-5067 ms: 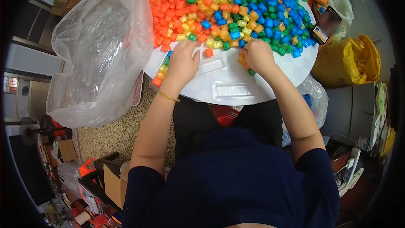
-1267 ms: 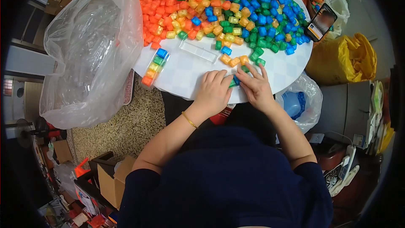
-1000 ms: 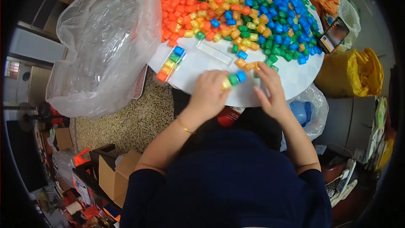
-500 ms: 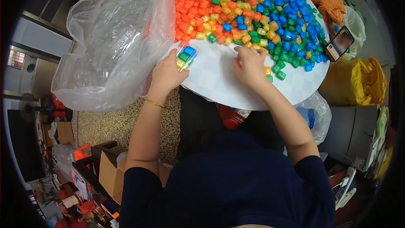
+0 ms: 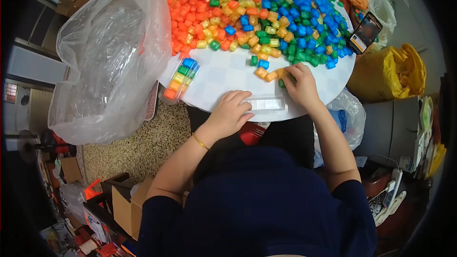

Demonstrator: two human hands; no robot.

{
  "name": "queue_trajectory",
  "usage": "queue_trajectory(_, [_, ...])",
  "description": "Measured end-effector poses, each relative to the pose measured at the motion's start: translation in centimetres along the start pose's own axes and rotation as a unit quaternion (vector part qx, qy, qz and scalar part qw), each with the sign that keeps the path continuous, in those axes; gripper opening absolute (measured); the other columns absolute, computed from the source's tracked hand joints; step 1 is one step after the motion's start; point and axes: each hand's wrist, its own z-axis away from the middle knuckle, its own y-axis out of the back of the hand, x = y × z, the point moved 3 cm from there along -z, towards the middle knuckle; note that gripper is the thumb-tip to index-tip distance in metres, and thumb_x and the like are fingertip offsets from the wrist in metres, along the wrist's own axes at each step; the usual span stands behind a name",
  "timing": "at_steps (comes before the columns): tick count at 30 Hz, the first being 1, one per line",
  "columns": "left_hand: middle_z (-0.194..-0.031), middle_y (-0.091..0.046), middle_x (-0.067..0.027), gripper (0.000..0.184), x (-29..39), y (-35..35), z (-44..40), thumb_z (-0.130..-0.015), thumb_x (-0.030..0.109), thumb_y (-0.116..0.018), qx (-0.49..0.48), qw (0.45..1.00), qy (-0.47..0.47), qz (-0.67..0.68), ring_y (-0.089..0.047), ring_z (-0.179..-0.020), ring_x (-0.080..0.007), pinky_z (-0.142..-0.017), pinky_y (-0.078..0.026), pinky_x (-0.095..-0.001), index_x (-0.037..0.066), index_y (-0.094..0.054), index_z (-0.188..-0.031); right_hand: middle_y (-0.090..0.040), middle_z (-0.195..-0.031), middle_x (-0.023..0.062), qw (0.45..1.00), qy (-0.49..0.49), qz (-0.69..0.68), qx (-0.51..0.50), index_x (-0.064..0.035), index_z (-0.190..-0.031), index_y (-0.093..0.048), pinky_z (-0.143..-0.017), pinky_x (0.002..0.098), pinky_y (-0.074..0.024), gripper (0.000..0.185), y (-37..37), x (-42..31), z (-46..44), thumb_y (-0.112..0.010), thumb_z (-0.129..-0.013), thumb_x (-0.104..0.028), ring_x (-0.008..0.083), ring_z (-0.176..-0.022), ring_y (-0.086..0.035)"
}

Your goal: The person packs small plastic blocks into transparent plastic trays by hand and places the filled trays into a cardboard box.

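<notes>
My left hand (image 5: 232, 110) has its fingers curled over the left end of a clear plastic tray (image 5: 271, 104), which lies empty near the table's front edge. My right hand (image 5: 303, 85) is bent down at the pile's near edge, fingertips and thumb closed around an orange block (image 5: 281, 73). A green block (image 5: 282, 83) shows partly beside its thumb. Left of both hands rests a filled clear tray (image 5: 183, 79) with a row of blue, green, yellow, orange and red blocks. Beyond the hands spreads a big pile of shiny coloured blocks (image 5: 252, 9).
The round white table (image 5: 214, 74) carries the pile. A large clear bag (image 5: 109, 62) of clear plastic pieces stands at its left. A phone (image 5: 366, 33) is propped at the right rim, near a yellow bag (image 5: 390, 74). An open cardboard box (image 5: 126, 209) sits lower left.
My left hand has let go of the filled tray and moved right onto an empty one. My right hand has shifted right. A few blocks now lie nearer, apart from the pile.
</notes>
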Motion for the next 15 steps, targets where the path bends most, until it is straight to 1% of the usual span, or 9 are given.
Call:
queue_trajectory(2, [-0.119,-0.056,-0.0151,0.020,0.4,-0.3,-0.4,-0.075,0.020,-0.072,0.031,0.999,0.008,-0.007,-0.051,-0.109,-0.0335,-0.093,-0.041,-0.0424,0.005,-0.060,-0.082,-0.059,-0.094,0.0151,0.999,0.009,0.041,-0.034,-0.0013,-0.091,-0.065,-0.075,0.0393,-0.0474,0.019,-0.1,0.1,-0.8,-0.067,-0.073,-0.007,0.0341,-0.086,-0.057])
queue_trajectory(4, [-0.119,-0.055,-0.0157,0.021,0.4,-0.4,-0.8,-0.075,0.020,-0.072,0.056,0.998,0.020,-0.018,-0.051,-0.109,-0.0340,-0.093,-0.041,-0.0426,0.005,-0.060,-0.084,-0.060,-0.091,0.0150,0.995,0.076,0.049,0.050,-0.0013,-0.091,-0.065,-0.073,0.0403,-0.0476,0.019,-0.4,-1.5,-2.1,-0.067,-0.073,-0.006,0.0344,-0.084,-0.057])
queue_trajectory(5, [-0.119,-0.055,-0.0157,0.021,0.6,-0.5,-1.0,-0.075,0.020,-0.072,0.055,0.998,0.021,-0.019,-0.051,-0.109,-0.0340,-0.093,-0.041,-0.0426,0.005,-0.060,-0.084,-0.061,-0.088,0.0146,0.995,0.091,0.010,0.044,-0.0008,-0.091,-0.064,-0.073,0.0417,-0.0473,0.020,-1.2,-2.5,-3.0,-0.067,-0.072,-0.007,0.0349,-0.083,-0.058])
queue_trajectory(6, [-0.119,-0.055,-0.0157,0.022,0.8,-0.6,-1.4,-0.075,0.020,-0.071,0.050,0.998,0.020,-0.013,-0.051,-0.109,-0.0341,-0.093,-0.041,-0.0428,0.005,-0.061,-0.086,-0.061,-0.088,0.0146,0.995,0.090,0.008,0.046,-0.0008,-0.091,-0.064,-0.073,0.0417,-0.0473,0.020,-1.8,-2.9,-3.6,-0.067,-0.072,-0.007,0.0349,-0.083,-0.058])
queue_trajectory(8, [-0.119,-0.055,-0.0157,0.023,0.9,-0.2,-1.7,-0.075,0.020,-0.071,0.045,0.999,0.017,-0.011,-0.051,-0.109,-0.0341,-0.093,-0.041,-0.0429,0.005,-0.061,-0.089,-0.061,-0.087,0.0147,0.999,0.009,-0.004,-0.049,0.0000,-0.088,-0.063,-0.072,0.0432,-0.0468,0.020,-3.3,-2.9,-4.7,-0.068,-0.071,-0.008,0.0353,-0.081,-0.059])
queue_trajectory(9, [-0.119,-0.055,-0.0161,0.024,0.9,0.3,-1.6,-0.076,0.020,-0.071,0.080,0.996,0.026,-0.002,-0.052,-0.109,-0.0343,-0.093,-0.041,-0.0426,0.005,-0.062,-0.093,-0.061,-0.087,0.0151,0.997,0.025,0.028,-0.067,-0.0002,-0.086,-0.061,-0.071,0.0434,-0.0464,0.019,-3.1,-3.0,-4.8,-0.068,-0.071,-0.009,0.0354,-0.080,-0.059])
queue_trajectory(11, [-0.119,-0.055,-0.0164,0.026,0.4,0.6,-1.7,-0.076,0.019,-0.071,0.113,0.993,0.037,0.008,-0.052,-0.109,-0.0345,-0.093,-0.041,-0.0424,0.004,-0.062,-0.096,-0.060,-0.086,0.0150,0.997,0.033,0.033,-0.061,-0.0005,-0.085,-0.061,-0.069,0.0435,-0.0464,0.018,-3.0,-2.9,-4.2,-0.068,-0.071,-0.009,0.0355,-0.079,-0.058])
queue_trajectory(13, [-0.115,-0.056,-0.0174,0.028,-1.7,0.9,-2.8,-0.078,0.018,-0.068,0.190,0.977,0.092,0.013,-0.053,-0.106,-0.0344,-0.090,-0.043,-0.0415,0.004,-0.062,-0.101,-0.059,-0.084,0.0150,0.997,0.040,0.039,-0.058,-0.0007,-0.084,-0.060,-0.068,0.0436,-0.0463,0.017,-3.3,-2.9,-3.9,-0.068,-0.071,-0.009,0.0357,-0.078,-0.058])
queue_trajectory(15, [-0.113,-0.057,-0.0173,0.027,-2.4,1.3,-6.2,-0.079,0.018,-0.067,0.198,0.974,0.106,0.031,-0.054,-0.104,-0.0343,-0.088,-0.044,-0.0408,0.004,-0.062,-0.101,-0.058,-0.082,0.0149,0.999,0.028,-0.002,-0.025,-0.0011,-0.083,-0.060,-0.069,0.0436,-0.0463,0.016,-3.3,-2.9,-3.9,-0.068,-0.071,-0.009,0.0351,-0.080,-0.057])
